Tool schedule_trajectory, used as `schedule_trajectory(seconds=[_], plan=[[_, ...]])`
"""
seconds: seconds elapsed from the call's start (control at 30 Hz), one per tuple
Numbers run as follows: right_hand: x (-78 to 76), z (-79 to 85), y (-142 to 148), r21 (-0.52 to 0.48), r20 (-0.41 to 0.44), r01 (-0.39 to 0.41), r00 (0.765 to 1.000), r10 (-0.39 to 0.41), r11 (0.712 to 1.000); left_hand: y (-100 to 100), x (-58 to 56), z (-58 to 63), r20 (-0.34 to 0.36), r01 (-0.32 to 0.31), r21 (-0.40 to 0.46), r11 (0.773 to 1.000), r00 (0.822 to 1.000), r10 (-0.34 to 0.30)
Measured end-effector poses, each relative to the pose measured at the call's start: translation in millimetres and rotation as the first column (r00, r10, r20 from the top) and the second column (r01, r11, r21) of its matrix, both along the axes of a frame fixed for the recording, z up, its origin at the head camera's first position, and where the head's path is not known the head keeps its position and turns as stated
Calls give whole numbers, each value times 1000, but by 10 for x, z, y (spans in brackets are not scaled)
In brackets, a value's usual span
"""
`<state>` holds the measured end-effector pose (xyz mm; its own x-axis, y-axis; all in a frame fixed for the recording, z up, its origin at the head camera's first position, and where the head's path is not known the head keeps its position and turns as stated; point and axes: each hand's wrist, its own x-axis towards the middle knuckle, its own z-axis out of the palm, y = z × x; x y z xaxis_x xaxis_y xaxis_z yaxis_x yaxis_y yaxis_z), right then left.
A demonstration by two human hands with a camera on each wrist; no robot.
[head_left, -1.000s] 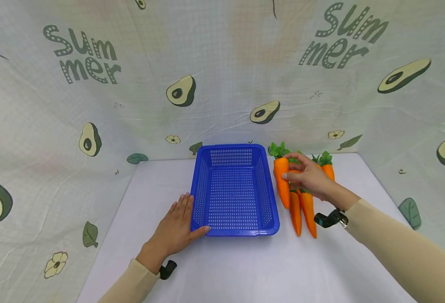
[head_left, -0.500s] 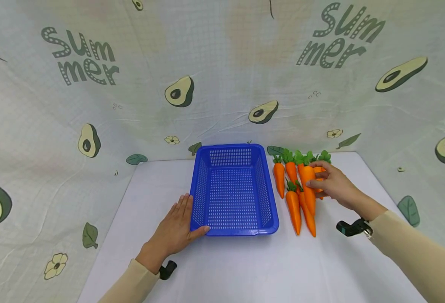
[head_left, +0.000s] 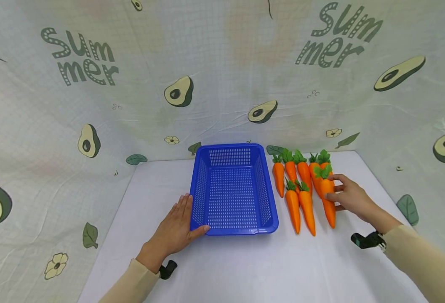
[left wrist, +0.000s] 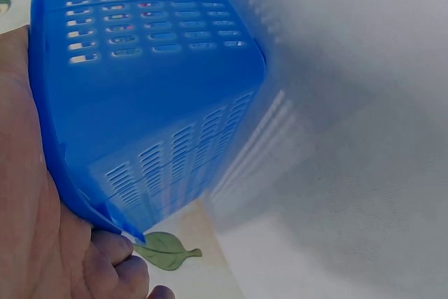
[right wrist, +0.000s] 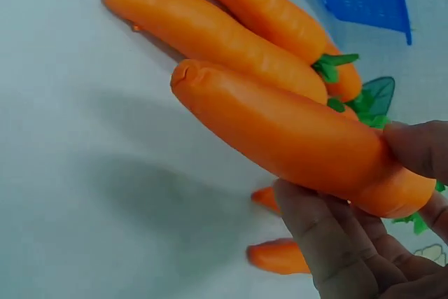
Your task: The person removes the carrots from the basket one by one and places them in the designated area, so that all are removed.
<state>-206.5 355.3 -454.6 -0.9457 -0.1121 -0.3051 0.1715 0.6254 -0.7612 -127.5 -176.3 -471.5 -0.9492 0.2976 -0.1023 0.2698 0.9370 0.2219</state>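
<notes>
My right hand (head_left: 353, 198) pinches an orange carrot (head_left: 328, 203) with a leafy green top, thumb on one side and fingers on the other. In the right wrist view this carrot (right wrist: 294, 138) hangs over the table, its tip pointing away from the palm. My left hand (head_left: 173, 225) lies flat against the left side of a blue plastic basket (head_left: 197, 185), with the thumb over its front corner. In the left wrist view the fingers (left wrist: 108, 264) rest along the basket's rim, straight rather than wrapped round it. Inside the basket only its perforated floor shows.
Several carrots lie right of the basket: a back row with one carrot (head_left: 278, 179) nearest it, and two in front, including a carrot (head_left: 292, 210). A white table (head_left: 237, 269) bears everything. Behind hangs a cloth (head_left: 222, 71) printed with avocados.
My right hand has moved right and toward me, carrying the carrot from beside the basket to the right end of the group. The left hand and basket have stayed put.
</notes>
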Motion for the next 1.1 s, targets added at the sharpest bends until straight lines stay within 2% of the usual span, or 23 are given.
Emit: schedule_trajectory(seconds=[0.23, 0.47, 1.1], plan=[[20, -234, -17, 91, 9, -9, 1000, 8, 996, -5, 0, -10, 0, -4, 12, 1000, 1000, 4], [25, -357, -21, 100, 27, -7, 1000, 5, 995, 4, 0, -32, -13, -11, 18, 1000, 1000, 12], [5, -464, -59, 108, 26, 2, 1000, -5, 994, 3, -15, -35, -1, -6, 26, 1000, 1000, 6]])
